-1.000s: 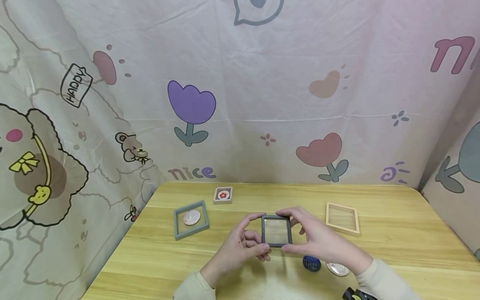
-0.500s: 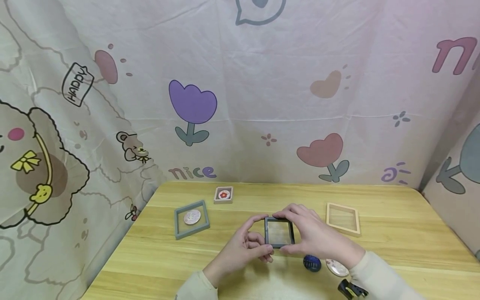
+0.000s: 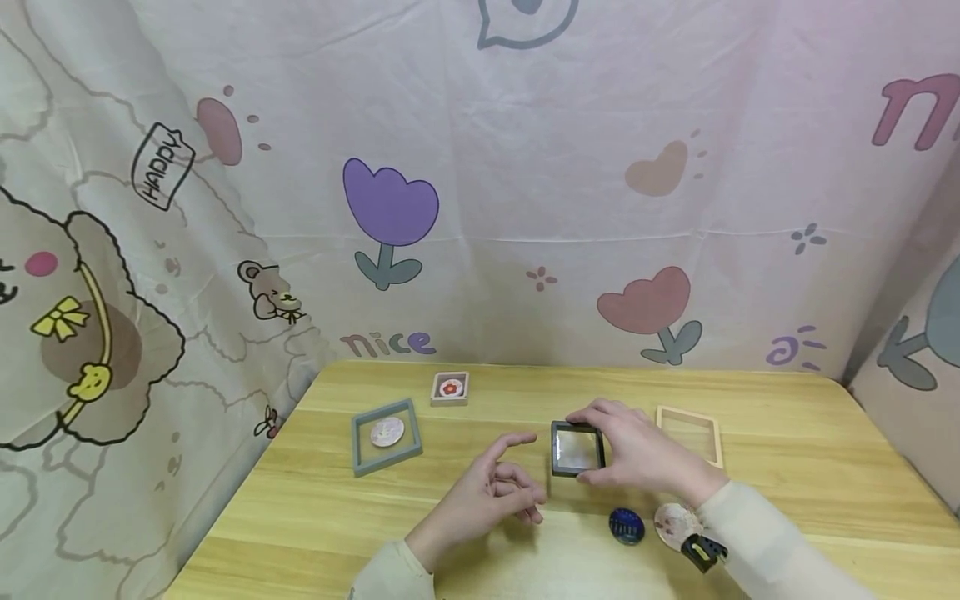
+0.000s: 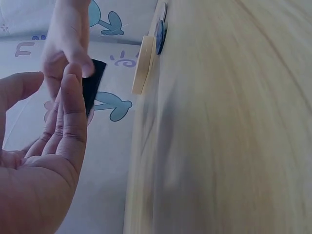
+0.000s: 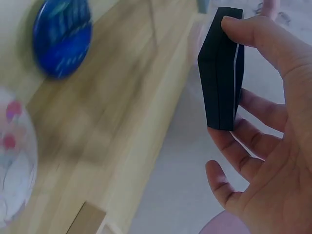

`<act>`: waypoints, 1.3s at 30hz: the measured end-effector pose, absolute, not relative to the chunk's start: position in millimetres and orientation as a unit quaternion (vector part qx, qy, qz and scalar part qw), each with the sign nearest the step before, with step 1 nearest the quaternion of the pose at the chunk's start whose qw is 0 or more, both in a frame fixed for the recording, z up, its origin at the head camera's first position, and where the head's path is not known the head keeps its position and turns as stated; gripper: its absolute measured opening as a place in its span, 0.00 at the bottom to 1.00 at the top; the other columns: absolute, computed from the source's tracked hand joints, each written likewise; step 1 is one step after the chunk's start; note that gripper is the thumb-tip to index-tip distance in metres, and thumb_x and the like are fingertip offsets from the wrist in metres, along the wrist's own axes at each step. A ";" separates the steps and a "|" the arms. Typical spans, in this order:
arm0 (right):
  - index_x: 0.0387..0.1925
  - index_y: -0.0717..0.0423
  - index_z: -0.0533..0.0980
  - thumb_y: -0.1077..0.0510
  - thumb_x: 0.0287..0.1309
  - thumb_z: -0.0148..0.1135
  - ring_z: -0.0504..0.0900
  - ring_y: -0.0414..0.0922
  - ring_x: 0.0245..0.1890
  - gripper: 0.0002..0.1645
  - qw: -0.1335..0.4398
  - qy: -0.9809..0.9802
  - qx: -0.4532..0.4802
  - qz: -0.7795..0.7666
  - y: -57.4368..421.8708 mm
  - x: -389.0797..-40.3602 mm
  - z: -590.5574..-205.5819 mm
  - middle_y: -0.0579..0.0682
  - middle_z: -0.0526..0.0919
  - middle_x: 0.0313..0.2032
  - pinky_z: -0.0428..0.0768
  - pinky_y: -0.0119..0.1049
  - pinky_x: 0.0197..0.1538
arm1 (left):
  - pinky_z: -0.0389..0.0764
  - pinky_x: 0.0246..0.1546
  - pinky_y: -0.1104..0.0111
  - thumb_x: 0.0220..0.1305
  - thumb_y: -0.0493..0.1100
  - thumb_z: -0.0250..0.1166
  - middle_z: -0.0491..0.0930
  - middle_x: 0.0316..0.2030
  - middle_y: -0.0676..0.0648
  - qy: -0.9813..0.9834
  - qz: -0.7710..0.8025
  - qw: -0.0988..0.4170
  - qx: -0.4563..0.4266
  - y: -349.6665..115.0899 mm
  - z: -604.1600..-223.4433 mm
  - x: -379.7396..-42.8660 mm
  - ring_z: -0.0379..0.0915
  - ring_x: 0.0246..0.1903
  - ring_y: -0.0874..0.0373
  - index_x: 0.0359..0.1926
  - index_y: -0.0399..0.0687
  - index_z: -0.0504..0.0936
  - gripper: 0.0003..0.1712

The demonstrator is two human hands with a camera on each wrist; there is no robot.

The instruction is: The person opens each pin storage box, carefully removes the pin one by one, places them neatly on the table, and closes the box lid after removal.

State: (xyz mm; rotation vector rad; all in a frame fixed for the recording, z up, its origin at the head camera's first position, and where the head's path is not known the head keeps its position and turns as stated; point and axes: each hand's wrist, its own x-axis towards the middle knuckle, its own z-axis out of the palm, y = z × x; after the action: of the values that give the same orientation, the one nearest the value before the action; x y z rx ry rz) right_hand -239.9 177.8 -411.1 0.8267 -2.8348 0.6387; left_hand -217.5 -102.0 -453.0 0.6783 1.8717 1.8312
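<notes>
My right hand (image 3: 637, 450) holds a small square black display frame (image 3: 557, 450) with a clear middle, raised off the table. Thumb and fingers grip opposite edges of it; in the right wrist view the frame (image 5: 217, 73) appears side-on between them. My left hand (image 3: 491, 498) is to the left of the frame, apart from it, with the index finger extended and the others loosely bent, holding nothing. In the left wrist view the left palm and fingers (image 4: 73, 117) are bare. A round blue badge (image 3: 626, 526) and a pale patterned badge (image 3: 671, 521) lie below the right hand.
On the wooden table (image 3: 300, 533), a grey-green frame (image 3: 362, 467) with a pale round badge (image 3: 387, 432) lies left. A small pinkish frame (image 3: 448, 401) with a red-flower badge (image 3: 451, 387) is behind. A light-wood frame (image 3: 716, 437) is partly behind the right hand. Printed cloth (image 3: 487, 167) hangs behind.
The left hand has let go of the black frame. The right hand has carried the frame slightly right and away from the left hand, which stays nearly in place.
</notes>
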 end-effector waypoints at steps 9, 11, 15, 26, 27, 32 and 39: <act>0.64 0.54 0.81 0.44 0.42 0.87 0.85 0.48 0.51 0.46 0.033 -0.955 0.242 0.169 189.2 -261.5 -418.6 0.53 0.85 0.57 0.82 0.59 0.57 | 0.94 0.43 0.59 0.74 0.35 0.68 0.86 0.44 0.29 0.680 0.656 0.205 0.256 -104.3 -454.3 -218.7 0.89 0.34 0.59 0.80 0.51 0.61 0.40; 0.63 0.54 0.81 0.45 0.42 0.87 0.84 0.47 0.49 0.45 0.031 -0.957 0.238 0.162 190.7 -264.6 -420.0 0.53 0.85 0.56 0.82 0.58 0.56 | 0.94 0.44 0.58 0.74 0.35 0.68 0.85 0.45 0.27 0.680 0.655 0.205 0.258 -104.4 -453.8 -218.7 0.89 0.34 0.59 0.80 0.50 0.61 0.40; 0.63 0.54 0.82 0.46 0.42 0.87 0.85 0.49 0.50 0.44 0.024 -0.960 0.234 0.153 190.9 -269.8 -423.9 0.55 0.85 0.57 0.82 0.61 0.57 | 0.94 0.43 0.59 0.74 0.36 0.68 0.85 0.45 0.27 0.681 0.654 0.205 0.257 -105.4 -453.8 -218.5 0.89 0.34 0.59 0.80 0.49 0.62 0.40; 0.63 0.56 0.82 0.44 0.43 0.87 0.86 0.55 0.55 0.45 -0.012 -0.966 0.217 0.140 195.3 -288.1 -436.5 0.57 0.85 0.58 0.81 0.63 0.59 | 0.94 0.43 0.63 0.74 0.34 0.67 0.86 0.45 0.28 0.684 0.652 0.209 0.253 -106.7 -452.7 -218.1 0.89 0.34 0.59 0.79 0.50 0.63 0.38; 0.62 0.56 0.82 0.44 0.43 0.87 0.86 0.54 0.54 0.45 -0.016 -0.966 0.214 0.140 196.0 -289.2 -437.1 0.57 0.86 0.58 0.81 0.63 0.58 | 0.94 0.43 0.63 0.74 0.35 0.67 0.86 0.45 0.28 0.685 0.650 0.209 0.253 -106.9 -452.6 -218.1 0.89 0.34 0.59 0.79 0.50 0.63 0.38; 0.63 0.57 0.81 0.44 0.44 0.87 0.85 0.50 0.51 0.45 -0.029 -0.968 0.208 0.140 199.9 -292.2 -437.7 0.55 0.86 0.56 0.81 0.62 0.57 | 0.94 0.45 0.59 0.74 0.37 0.68 0.86 0.45 0.29 0.690 0.644 0.209 0.256 -108.0 -452.4 -219.0 0.89 0.35 0.58 0.79 0.51 0.64 0.38; 0.63 0.58 0.81 0.44 0.45 0.86 0.86 0.53 0.50 0.45 -0.048 -0.968 0.202 0.144 203.8 -293.5 -436.2 0.56 0.85 0.55 0.81 0.67 0.59 | 0.94 0.46 0.53 0.74 0.39 0.69 0.88 0.44 0.36 0.695 0.639 0.205 0.258 -109.6 -453.4 -221.5 0.89 0.35 0.59 0.78 0.52 0.64 0.37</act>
State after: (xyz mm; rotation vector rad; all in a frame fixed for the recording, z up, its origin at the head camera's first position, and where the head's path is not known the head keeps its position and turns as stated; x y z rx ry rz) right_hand -293.5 203.8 -436.2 0.6555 -3.1359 0.4662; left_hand -221.5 -109.6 -453.4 0.7205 1.9374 1.7801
